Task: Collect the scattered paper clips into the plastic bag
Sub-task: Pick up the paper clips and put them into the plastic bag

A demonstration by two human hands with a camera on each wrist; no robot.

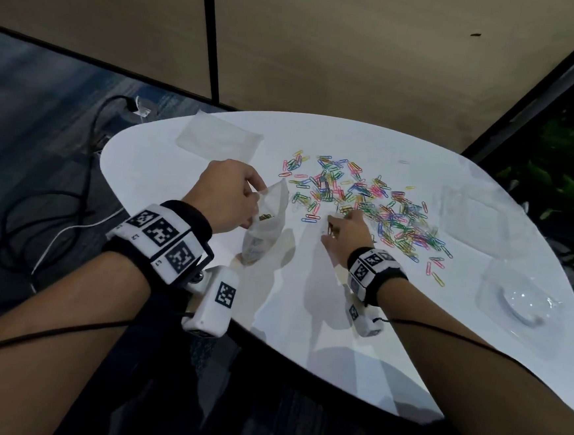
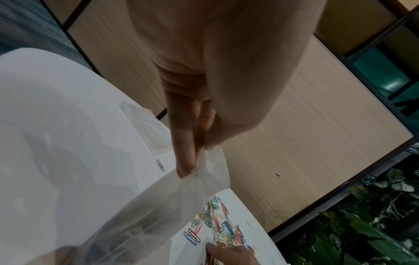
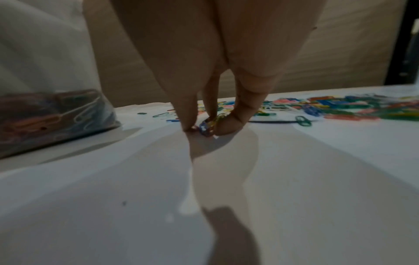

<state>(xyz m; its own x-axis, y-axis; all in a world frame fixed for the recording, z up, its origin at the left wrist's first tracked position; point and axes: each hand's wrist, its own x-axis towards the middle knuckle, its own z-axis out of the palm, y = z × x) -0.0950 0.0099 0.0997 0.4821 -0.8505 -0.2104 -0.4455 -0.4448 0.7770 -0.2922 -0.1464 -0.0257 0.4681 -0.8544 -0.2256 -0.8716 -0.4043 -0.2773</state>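
Note:
Coloured paper clips [image 1: 366, 199] lie scattered over the middle of the white table [image 1: 306, 304]. My left hand [image 1: 232, 196] pinches the rim of a clear plastic bag [image 1: 264, 222] and holds it upright, mouth open; several clips sit in its bottom [image 3: 52, 114]. In the left wrist view the left hand's fingers [image 2: 188, 152] clamp the bag's edge [image 2: 204, 175]. My right hand [image 1: 346, 229], at the near edge of the pile, pinches a small bunch of clips [image 3: 209, 126] between its fingertips [image 3: 229, 125], right on the tabletop.
A flat empty clear bag [image 1: 220, 136] lies at the table's far left. Clear plastic packaging [image 1: 519, 301] sits at the right edge, more plastic film [image 1: 468, 214] behind it. Cables [image 1: 56, 206] run over the floor on the left. Plants [image 1: 564, 170] stand to the right.

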